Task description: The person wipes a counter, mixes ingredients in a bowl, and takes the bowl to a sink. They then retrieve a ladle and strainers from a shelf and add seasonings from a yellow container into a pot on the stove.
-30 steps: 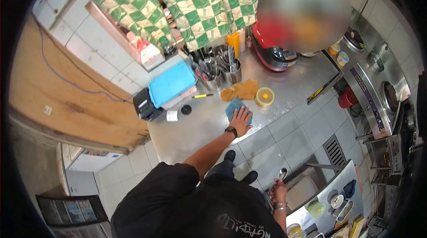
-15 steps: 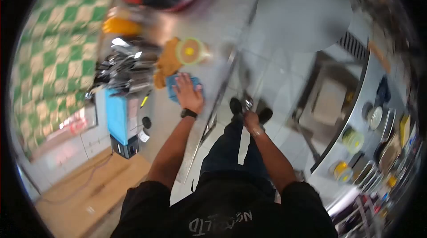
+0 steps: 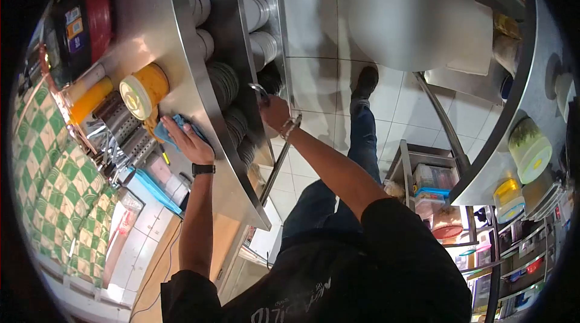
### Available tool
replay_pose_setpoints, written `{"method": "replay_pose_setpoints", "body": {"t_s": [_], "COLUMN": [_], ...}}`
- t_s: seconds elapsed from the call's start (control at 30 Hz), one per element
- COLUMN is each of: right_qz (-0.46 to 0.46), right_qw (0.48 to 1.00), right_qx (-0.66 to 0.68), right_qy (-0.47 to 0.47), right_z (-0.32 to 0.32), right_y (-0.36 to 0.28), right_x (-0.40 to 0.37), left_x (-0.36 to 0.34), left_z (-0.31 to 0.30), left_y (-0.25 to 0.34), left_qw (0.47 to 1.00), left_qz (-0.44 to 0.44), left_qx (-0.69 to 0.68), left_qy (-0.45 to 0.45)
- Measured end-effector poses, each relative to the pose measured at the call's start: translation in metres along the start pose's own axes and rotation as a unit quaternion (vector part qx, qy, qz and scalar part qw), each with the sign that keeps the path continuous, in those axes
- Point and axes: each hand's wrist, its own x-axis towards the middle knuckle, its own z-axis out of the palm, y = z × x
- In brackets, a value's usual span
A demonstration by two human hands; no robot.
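My left hand (image 3: pixel 188 142) lies flat with its fingers stretched out on a folded blue cloth (image 3: pixel 163 131), pressed to the steel counter (image 3: pixel 145 15). Just past the cloth stands a clear tub with orange contents and a pale lid (image 3: pixel 138 96); part of an orange-brown cloth (image 3: pixel 151 122) shows beside it. My right hand (image 3: pixel 276 113) is closed round a shiny curved metal utensil (image 3: pixel 258 89), whose exact kind I cannot make out. It is in front of the shelves under the counter, near stacked dark plates (image 3: pixel 223 84).
Stacks of white bowls (image 3: pixel 257 12) fill the shelves below the counter. Perforated metal cutlery holders (image 3: pixel 124 127) stand at the counter's back. To the right is another steel counter (image 3: pixel 492 148) bearing tubs, with a rack of boxes (image 3: pixel 435 178) below. White tiles (image 3: pixel 311 87) cover the floor.
The view has turned, bringing the under-counter shelves into sight. My left hand stays on the blue cloth. My right hand, still round the metal utensil, is now beside the shelves.
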Motion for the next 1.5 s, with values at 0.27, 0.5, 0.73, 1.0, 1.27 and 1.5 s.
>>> {"method": "replay_pose_setpoints", "body": {"t_s": [0.27,0.5,0.73,1.0,1.27,1.5], "right_qz": [-0.258,-0.146,-0.275,-0.13,-0.104,-0.165], "right_qw": [0.948,0.983,0.921,0.99,0.949,0.788], "right_qx": [-0.173,-0.052,0.249,-0.047,0.125,0.248], "right_qy": [0.075,-0.101,-0.117,0.021,0.268,0.539], "right_z": [0.127,0.104,0.168,-0.036,-0.182,-0.223], "right_y": [0.005,-0.06,0.051,-0.005,0.082,0.075], "right_x": [0.121,0.105,0.184,-0.043,-0.275,-0.407], "left_x": [0.0,0.001,0.003,0.002,0.008,0.017], "left_z": [-0.003,-0.003,-0.005,-0.001,0.015,0.015], "left_y": [0.001,0.006,0.008,0.0,-0.006,-0.028], "left_qw": [1.0,1.0,1.0,1.0,0.997,0.998], "left_qz": [-0.013,-0.017,-0.009,0.007,-0.001,-0.024], "left_qx": [0.023,0.018,0.002,0.013,0.081,-0.056], "left_qy": [-0.012,0.0,0.007,0.019,0.012,0.002]}}
